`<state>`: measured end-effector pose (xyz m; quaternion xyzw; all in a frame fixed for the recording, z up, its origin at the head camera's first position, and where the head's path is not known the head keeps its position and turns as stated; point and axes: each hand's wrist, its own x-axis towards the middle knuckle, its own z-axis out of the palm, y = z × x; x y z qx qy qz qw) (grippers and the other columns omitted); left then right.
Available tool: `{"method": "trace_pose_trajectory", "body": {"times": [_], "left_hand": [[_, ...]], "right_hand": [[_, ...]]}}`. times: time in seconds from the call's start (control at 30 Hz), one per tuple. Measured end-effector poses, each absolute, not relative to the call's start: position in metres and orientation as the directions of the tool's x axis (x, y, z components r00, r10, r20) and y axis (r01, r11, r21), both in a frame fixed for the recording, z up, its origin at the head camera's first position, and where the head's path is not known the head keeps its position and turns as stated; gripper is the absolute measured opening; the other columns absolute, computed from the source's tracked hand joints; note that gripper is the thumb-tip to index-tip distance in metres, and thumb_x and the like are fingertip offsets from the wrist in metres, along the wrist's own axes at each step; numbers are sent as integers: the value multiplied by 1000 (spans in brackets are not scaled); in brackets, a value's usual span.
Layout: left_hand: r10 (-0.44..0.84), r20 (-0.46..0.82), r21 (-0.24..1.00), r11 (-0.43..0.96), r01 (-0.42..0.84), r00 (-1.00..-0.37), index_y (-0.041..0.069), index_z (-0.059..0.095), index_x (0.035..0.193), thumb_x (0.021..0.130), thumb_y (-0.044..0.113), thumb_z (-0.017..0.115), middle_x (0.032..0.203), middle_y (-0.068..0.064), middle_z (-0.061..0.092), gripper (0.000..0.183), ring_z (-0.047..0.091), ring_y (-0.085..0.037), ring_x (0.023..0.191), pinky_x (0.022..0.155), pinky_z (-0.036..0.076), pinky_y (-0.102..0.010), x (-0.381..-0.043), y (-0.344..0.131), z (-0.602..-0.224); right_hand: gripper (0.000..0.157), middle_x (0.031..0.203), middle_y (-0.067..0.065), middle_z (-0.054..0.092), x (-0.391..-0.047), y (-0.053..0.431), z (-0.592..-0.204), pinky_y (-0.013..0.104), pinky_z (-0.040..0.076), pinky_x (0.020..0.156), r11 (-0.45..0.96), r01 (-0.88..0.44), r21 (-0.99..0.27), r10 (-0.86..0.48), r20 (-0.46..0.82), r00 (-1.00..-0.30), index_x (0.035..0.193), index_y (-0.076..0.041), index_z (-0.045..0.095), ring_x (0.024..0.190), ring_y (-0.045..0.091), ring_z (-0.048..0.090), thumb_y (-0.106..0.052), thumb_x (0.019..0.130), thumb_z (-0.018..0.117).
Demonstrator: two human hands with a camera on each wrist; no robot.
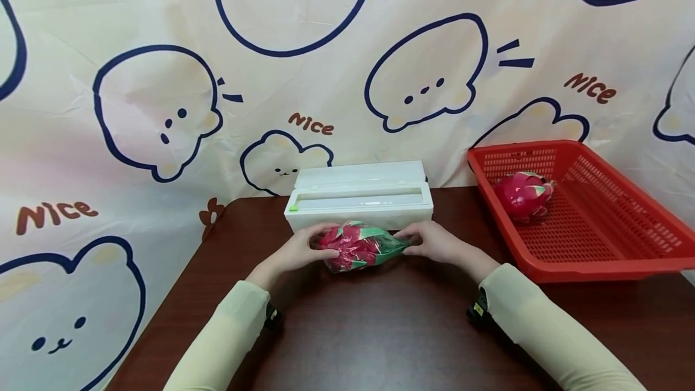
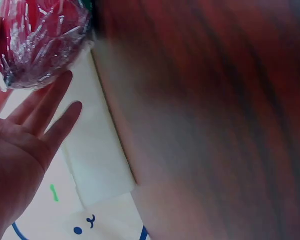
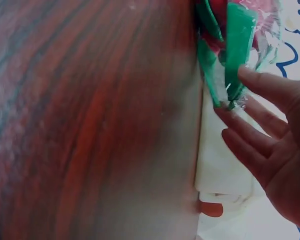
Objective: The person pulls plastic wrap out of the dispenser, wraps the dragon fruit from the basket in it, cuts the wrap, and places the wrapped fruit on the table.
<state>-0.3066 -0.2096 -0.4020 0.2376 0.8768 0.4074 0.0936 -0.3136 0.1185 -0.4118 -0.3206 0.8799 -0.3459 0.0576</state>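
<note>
A pink dragon fruit (image 1: 353, 249) with green leaf tips is covered in shiny clear plastic film and lies on its side between my two hands. My left hand (image 1: 298, 251) holds its round end, thumb on the near side and fingers behind. At the pointed green end, my right hand (image 1: 437, 242) pinches the tip between thumb and fingers. Crinkled film (image 2: 44, 55) shows over the round end in the left wrist view. In the right wrist view, the film-covered green leaves (image 3: 240, 50) come together at my right fingertips.
Just behind the fruit stands a white cling film dispenser box (image 1: 358, 175) with its lid raised. To the right sits a red plastic basket (image 1: 613, 264) holding another dragon fruit (image 1: 522, 196). A printed cloth (image 1: 347, 83) hangs behind the brown table (image 1: 369, 336).
</note>
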Motion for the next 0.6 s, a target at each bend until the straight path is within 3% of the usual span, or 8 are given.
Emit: {"method": "trace_pose_trajectory", "body": {"times": [0.2,0.3,0.43,0.6], "left_hand": [[536,43,781,509,363,-843,29,51,124,75,37,71,115,3,57,54,54,-17,99,83,45,-36,-309,-213,-403],[549,59,788,487,377,-834,26,53,123,74,32,72,114,2,58,53,55,-18,97,82,45,-37,-311,-215,-404],[538,55,780,502,372,-841,27,51,125,72,35,74,116,2,56,59,53,-18,100,82,46,-35,-309,-216,-404],[511,92,763,516,390,-855,27,47,130,68,39,76,120,7,52,69,49,-14,108,85,44,-36,-303,-216,-400]], "right_hand": [[26,94,-7,66,-315,117,-413,27,45,69,565,-508,-650,-584,120,-803,102,-18,70,78,8,55,-11,77,70],[24,93,-7,66,-316,117,-414,28,46,71,546,-533,-646,-606,135,-784,101,-18,71,81,7,57,-12,78,69],[26,103,-4,63,-315,120,-414,31,45,79,529,-583,-617,-636,166,-753,105,-14,69,92,9,57,-15,79,68],[27,98,0,60,-313,127,-413,28,48,71,531,-564,-633,-616,170,-769,105,-10,67,84,11,58,-12,78,70]]}}
